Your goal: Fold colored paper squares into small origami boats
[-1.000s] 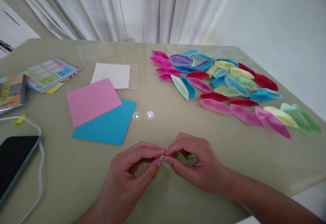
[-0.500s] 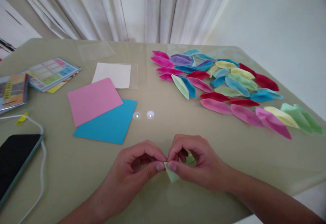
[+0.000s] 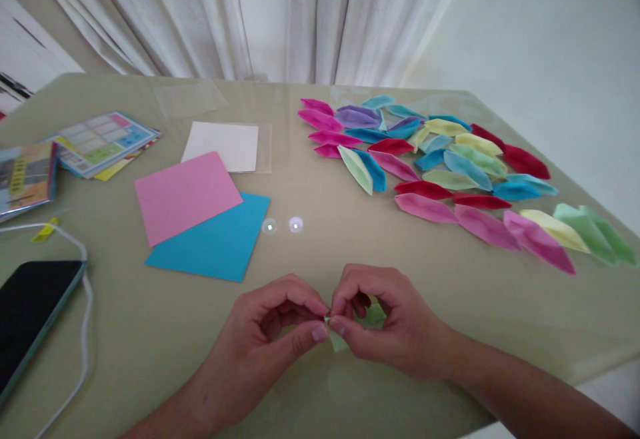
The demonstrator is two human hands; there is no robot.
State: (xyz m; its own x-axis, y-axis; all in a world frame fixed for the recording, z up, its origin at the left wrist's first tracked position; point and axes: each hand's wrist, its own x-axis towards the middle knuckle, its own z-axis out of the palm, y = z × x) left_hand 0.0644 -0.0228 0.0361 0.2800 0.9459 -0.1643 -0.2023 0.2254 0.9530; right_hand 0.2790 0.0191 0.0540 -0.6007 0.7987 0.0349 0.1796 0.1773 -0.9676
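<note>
Low over the near edge of the table, my left hand (image 3: 273,342) and my right hand (image 3: 383,322) meet fingertip to fingertip. Both pinch a small folded piece of light green paper (image 3: 337,340), most of it hidden inside my right fingers. A pink sheet (image 3: 186,194) overlaps a blue sheet (image 3: 213,246) to the upper left of my hands. Several folded paper boats (image 3: 440,172) in pink, red, blue, green, yellow and purple lie spread across the right half of the table.
A white sheet in a clear sleeve (image 3: 225,146) lies beyond the pink sheet. Printed cards (image 3: 97,142) and a booklet (image 3: 23,176) sit at the far left. A dark phone (image 3: 33,312) with a white cable (image 3: 83,319) rests at the left edge. Curtains hang behind.
My hands have shifted slightly toward me and a corner of the green paper now shows below the pinching fingers. Everything else on the table stays put.
</note>
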